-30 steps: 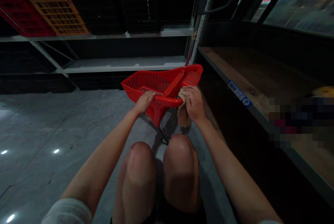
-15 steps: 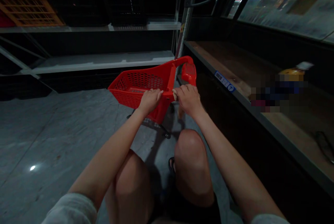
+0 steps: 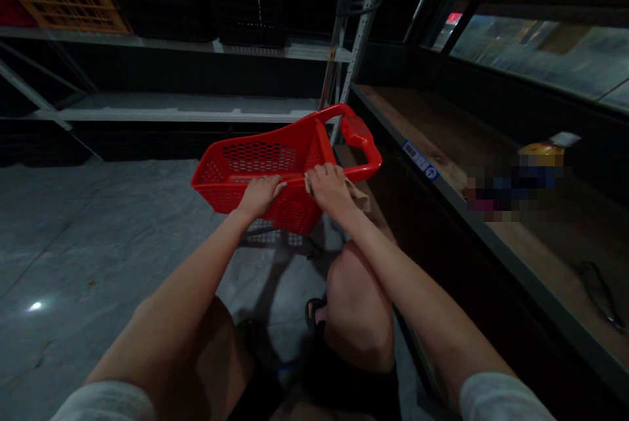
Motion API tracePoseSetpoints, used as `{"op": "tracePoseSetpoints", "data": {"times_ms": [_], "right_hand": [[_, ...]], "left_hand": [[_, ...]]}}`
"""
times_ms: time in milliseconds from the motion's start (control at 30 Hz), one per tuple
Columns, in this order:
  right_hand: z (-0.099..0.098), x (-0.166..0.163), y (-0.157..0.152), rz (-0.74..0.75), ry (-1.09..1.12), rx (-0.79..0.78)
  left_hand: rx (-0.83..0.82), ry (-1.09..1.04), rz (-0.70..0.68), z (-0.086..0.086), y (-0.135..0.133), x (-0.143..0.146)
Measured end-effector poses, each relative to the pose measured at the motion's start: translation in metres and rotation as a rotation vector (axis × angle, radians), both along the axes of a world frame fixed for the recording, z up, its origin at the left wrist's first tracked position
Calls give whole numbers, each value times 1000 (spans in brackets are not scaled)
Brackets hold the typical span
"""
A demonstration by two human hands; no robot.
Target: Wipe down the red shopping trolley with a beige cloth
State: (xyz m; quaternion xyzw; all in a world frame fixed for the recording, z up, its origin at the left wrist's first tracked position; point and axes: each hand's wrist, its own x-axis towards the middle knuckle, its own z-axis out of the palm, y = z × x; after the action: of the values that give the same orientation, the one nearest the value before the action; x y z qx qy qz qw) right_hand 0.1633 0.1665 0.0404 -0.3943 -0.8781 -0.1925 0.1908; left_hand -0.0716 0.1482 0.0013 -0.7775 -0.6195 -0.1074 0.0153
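Left hand grips shopping cart; right hand, at left's three o'clock, clutches cloth; hard pushing could roll cart.

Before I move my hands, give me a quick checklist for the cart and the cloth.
1. Left hand on the near rim of the red cart: ok.
2. Cloth in the right hand: ok, beige edges stick out around it.
3. Cart handle free of both hands: ok.
4. Sandalled foot apart from the cart: ok, floor shows between.
5. Handle's clearance from the wooden shelf: cannot tell, one view only.
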Motion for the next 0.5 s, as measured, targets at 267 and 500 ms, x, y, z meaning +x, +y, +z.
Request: {"op": "tracePoseSetpoints", "data": {"times_ms": [267, 500], "right_hand": [[-1, 43, 15, 127, -31, -52], [-22, 66, 14, 31, 191, -21]], "left_hand": [[-49, -51, -80, -1, -21, -9], [-22, -96, -93, -5, -22, -6]]}}
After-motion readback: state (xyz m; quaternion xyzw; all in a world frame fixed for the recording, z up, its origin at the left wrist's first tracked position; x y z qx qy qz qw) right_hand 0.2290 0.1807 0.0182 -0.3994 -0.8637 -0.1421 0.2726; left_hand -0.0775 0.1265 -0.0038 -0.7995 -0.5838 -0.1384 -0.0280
